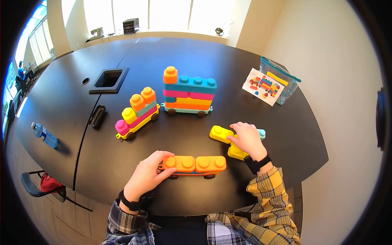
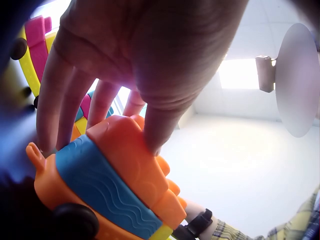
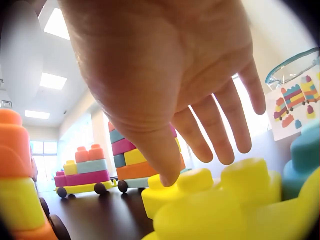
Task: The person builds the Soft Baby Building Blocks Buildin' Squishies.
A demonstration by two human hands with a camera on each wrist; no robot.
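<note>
The left hand [image 1: 148, 174] grips the left end of a wheeled block car with two orange blocks [image 1: 210, 163] on top, thumb on the near side. A blue layer [image 2: 102, 182] shows under the orange in the left wrist view. Over a small group of loose blocks is the right hand [image 1: 248, 141], its fingers spread and loosely bent. Beneath and beside it lie a yellow block [image 1: 221, 134], another yellow block [image 1: 237, 152] and a light blue block [image 1: 261, 133]. In the right wrist view the thumb [image 3: 167, 172] is at a yellow block [image 3: 177, 187]; contact is unclear.
Behind stand a tall wheeled car [image 1: 190, 94] and a lower one [image 1: 139, 115]. A picture card [image 1: 263, 87] leans on a clear bag [image 1: 290, 87] at the right. A dark case [image 1: 97, 117], a water bottle [image 1: 45, 135] and a table opening's frame [image 1: 117, 89] are at the left.
</note>
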